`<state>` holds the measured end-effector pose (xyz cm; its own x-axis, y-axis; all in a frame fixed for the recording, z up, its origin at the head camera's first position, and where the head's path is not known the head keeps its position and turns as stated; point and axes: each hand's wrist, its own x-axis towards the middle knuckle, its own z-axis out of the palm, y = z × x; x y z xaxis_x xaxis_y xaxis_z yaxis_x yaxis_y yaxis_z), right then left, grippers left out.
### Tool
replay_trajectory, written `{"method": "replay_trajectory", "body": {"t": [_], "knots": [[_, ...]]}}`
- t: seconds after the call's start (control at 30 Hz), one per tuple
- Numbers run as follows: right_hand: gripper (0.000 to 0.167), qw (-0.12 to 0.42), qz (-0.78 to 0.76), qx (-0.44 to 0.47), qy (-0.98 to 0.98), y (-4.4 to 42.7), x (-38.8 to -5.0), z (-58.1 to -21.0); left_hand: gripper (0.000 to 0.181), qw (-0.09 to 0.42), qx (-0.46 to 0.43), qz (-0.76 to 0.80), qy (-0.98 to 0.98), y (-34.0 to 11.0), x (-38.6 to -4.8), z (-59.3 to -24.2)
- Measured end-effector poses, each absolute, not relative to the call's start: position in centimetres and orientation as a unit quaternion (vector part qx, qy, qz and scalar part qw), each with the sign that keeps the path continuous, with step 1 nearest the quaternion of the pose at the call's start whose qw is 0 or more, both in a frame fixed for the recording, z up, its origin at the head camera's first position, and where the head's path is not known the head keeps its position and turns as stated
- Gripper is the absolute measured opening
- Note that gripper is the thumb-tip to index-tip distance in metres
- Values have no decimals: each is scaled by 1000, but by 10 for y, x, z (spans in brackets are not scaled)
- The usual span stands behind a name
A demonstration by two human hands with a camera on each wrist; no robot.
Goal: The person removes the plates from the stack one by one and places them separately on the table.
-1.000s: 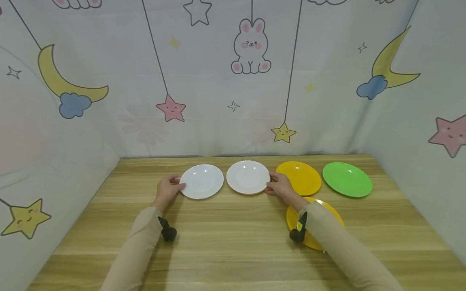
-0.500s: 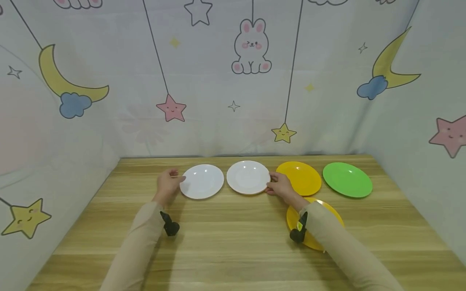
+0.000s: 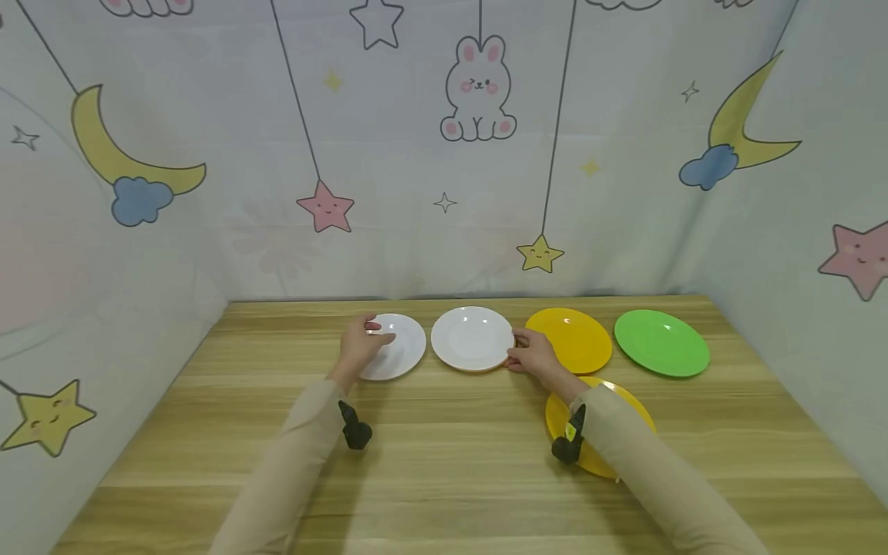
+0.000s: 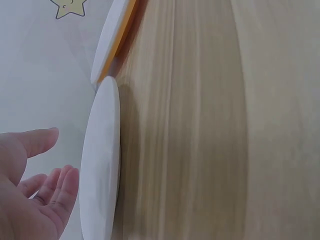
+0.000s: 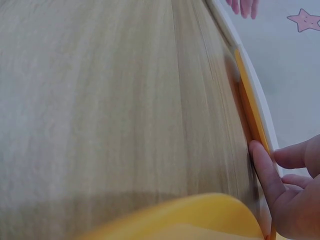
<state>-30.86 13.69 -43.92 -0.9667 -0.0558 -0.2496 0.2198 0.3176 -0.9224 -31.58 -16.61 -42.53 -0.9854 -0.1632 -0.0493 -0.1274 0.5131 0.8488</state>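
In the head view my left hand (image 3: 359, 347) hovers over the left white plate (image 3: 408, 348), hiding its left part. The left wrist view has this hand (image 4: 37, 192) apart from the plate's surface, fingers loosely spread with nothing in them. My right hand (image 3: 534, 356) is at the right rim of a second white plate (image 3: 473, 338). Seen from the right wrist, an orange plate (image 5: 251, 102) lies directly beneath that white one. The right thumb and fingers (image 5: 267, 172) pinch the edge of this stacked pair.
A yellow-orange plate (image 3: 576, 343) stands right of the second white plate, and a green plate (image 3: 662, 343) farther right. Another yellow-orange plate (image 3: 603, 455) lies nearer, partly under the right forearm. A patterned curtain (image 3: 388, 254) rises behind the wooden table (image 3: 444, 462).
My left hand has let go of the left white plate's rim and moved right, over the plate. The right hand and all plates have stayed in place.
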Motion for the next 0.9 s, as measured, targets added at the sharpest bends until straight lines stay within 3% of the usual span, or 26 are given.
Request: {"method": "replay_trajectory", "body": {"t": [0.67, 0.9], "knots": [[52, 123, -576, 56, 806, 136, -308, -437, 68, -45, 40, -526, -848, -111, -322, -431], [51, 118, -579, 54, 805, 135, -308, -438, 65, -37, 15, -474, -879, -106, -323, -432]]}}
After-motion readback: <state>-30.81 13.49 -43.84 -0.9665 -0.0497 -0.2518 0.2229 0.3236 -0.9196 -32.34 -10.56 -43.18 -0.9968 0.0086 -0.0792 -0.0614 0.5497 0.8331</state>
